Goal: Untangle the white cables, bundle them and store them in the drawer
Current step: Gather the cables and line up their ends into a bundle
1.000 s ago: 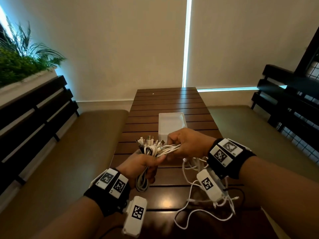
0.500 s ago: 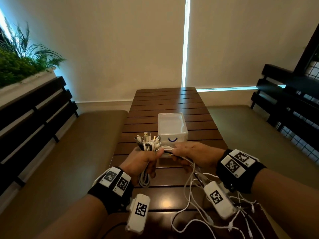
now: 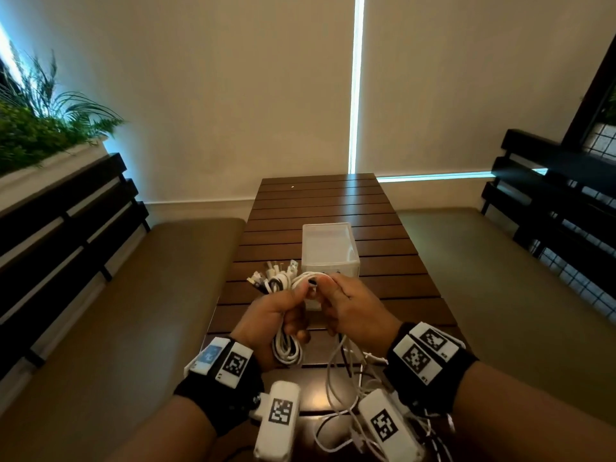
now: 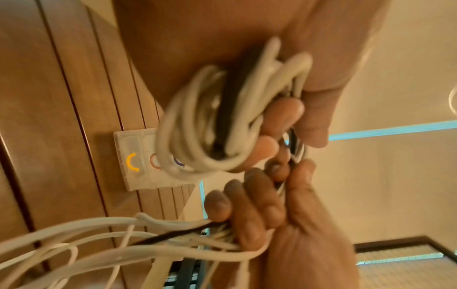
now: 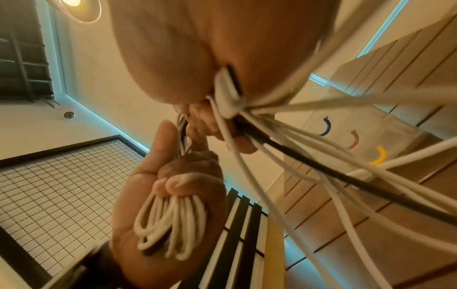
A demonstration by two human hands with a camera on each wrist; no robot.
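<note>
My left hand [image 3: 276, 315] grips a folded bundle of white cables [image 3: 286, 350]; its loops hang below the fist [image 4: 205, 125] [image 5: 170, 221] and the plugs [image 3: 273, 276] fan out above it. My right hand [image 3: 350, 308] is right against it, curled round the loose cable lengths [image 5: 284, 135], a dark one among them, which arch over to the left thumb. The loose ends [image 3: 346, 408] trail down to the table edge. The small translucent drawer unit [image 3: 330, 251] stands just behind my hands, its coloured handles [image 5: 353, 139] facing me.
The slatted wooden table [image 3: 320, 208] runs away from me to the wall. Padded benches [image 3: 160, 295] with dark slatted backs flank it on both sides. A planter with green plants [image 3: 36, 128] sits behind the left bench.
My right hand swung the loose cables down to the right, then brought them back up and over to the left hand. The left hand kept its hold on the bundle.
</note>
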